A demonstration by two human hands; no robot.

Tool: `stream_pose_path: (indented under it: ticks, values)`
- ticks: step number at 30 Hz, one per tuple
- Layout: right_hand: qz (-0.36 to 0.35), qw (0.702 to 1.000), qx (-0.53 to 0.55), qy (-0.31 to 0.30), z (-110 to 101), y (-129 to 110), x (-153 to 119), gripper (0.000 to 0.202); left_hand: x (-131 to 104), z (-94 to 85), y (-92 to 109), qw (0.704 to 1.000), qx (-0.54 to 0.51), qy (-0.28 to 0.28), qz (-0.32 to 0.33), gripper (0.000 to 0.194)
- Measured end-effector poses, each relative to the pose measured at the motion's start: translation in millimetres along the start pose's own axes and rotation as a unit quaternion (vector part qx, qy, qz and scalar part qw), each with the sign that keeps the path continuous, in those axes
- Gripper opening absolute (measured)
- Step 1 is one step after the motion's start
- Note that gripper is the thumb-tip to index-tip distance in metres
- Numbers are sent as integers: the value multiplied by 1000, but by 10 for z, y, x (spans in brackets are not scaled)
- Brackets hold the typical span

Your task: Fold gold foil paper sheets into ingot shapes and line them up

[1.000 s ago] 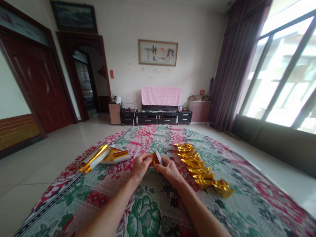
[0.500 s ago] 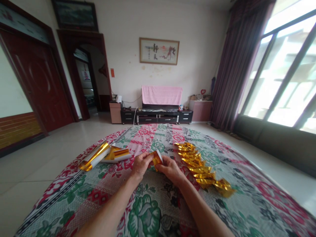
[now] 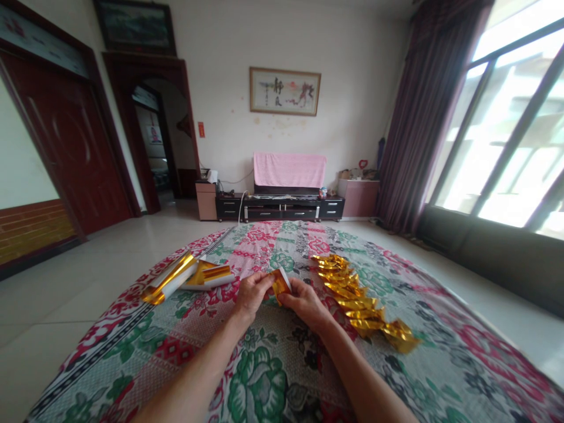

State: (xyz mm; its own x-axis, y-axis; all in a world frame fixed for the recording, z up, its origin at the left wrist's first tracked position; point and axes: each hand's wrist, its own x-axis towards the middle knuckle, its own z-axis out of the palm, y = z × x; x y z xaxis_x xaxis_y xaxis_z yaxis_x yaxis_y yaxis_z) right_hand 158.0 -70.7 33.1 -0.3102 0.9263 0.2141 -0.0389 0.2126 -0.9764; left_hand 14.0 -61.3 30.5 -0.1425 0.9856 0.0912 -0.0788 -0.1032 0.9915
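Observation:
Between my two hands is a small sheet of gold foil paper with a whitish edge showing at its upper right. My left hand pinches its left side, and my right hand grips the right side with the thumb in front. A row of folded gold foil pieces lies on the cloth to the right of my hands. Over to the left rest a loose roll of gold and white foil paper and more curled foil sheets against it.
A flowered cloth covers the round surface under my hands. Beyond it stands a low black cabinet with a pink cloth above. A window and purple curtain are at the right, a red door at the left.
Both hands stay in nearly the same place, still holding the foil paper. The sheet's tilt differs very slightly. The folded pieces and the roll have not moved.

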Motion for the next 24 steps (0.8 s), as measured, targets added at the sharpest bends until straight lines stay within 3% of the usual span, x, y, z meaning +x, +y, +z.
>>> stream_pose_path:
  ticks: [6,14,24]
  values:
    - [-3,1000,-13,1,-16,21,7,23,-17,-3,18,1000,-14,-12,-8,29]
    - [12,1000,-5,-3,-38,81,32,24,-17,-28,24,996,-39,-70,-29,32]
    - [23,1000,-6,-14,-38,105,37,24,3,-15,-6,998,-33,-53,-12,27]
